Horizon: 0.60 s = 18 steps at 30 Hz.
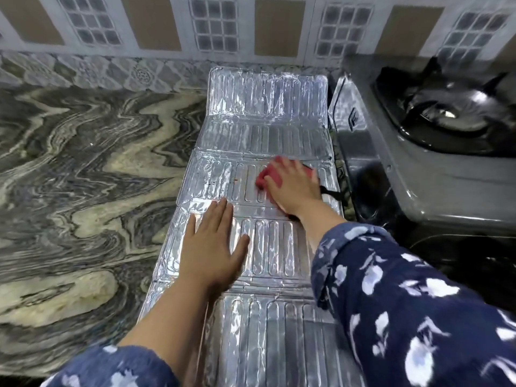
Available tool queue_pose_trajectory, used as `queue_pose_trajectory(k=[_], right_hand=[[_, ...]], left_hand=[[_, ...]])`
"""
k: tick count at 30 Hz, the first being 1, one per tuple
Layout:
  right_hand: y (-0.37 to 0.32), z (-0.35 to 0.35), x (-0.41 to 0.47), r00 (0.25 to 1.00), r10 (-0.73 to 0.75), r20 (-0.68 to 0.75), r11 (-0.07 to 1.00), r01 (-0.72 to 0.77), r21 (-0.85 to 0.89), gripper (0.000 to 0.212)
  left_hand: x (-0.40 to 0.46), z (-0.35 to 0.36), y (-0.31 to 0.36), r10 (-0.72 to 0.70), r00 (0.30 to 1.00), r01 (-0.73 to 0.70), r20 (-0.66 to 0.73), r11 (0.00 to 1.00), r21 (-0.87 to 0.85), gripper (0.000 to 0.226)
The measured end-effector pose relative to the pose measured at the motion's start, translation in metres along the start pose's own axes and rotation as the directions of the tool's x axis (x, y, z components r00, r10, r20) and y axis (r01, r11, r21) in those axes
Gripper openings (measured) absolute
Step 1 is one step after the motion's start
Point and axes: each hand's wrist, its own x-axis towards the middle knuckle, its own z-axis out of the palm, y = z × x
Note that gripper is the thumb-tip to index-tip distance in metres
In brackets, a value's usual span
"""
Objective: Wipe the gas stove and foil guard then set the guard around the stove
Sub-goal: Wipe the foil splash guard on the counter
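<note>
Foil guard (265, 191): unfolded flat on marbled counter (83, 163), just left of gas stove (418, 141); left hand (212, 252) splayed, empty, pinning near panel, likely against sliding; right hand (293, 185) pressing red cloth (265, 177) on middle panel.

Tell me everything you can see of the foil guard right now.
The foil guard is shiny, silvery embossed foil with rows of ribbed slots, made of hinged panels. It lies unfolded and flat on the marbled counter, running from the tiled wall toward the camera, left of the gas stove. The left hand presses flat on it; the right hand rubs a red cloth over a middle panel.
</note>
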Motion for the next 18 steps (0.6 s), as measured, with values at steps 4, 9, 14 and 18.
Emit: queue_pose_trajectory(k=[4,9,14,18], right_hand=[[0.025,0.001,-0.011,0.969,0.248,-0.026,0.969,-0.248,-0.020,0.063],[-0.004,0.009,-0.029,0.965,0.259,-0.042,0.966,-0.258,0.028,0.062],[-0.047,0.012,-0.032,1.000,0.000,-0.003,1.000,0.000,0.012,0.058],[-0.084,0.008,-0.009,0.962,-0.250,0.111,0.968,0.246,0.050,0.054]], left_hand=[[0.000,-0.001,0.001,0.003,1.000,-0.003,0.000,1.000,-0.023,0.075],[-0.005,-0.001,-0.005,0.019,0.999,-0.018,0.032,0.999,-0.029,0.080],[-0.017,-0.006,-0.011,0.042,0.998,-0.041,0.052,0.999,-0.007,0.083],[-0.019,-0.007,-0.010,0.037,0.998,-0.037,0.044,0.999,-0.009,0.080]])
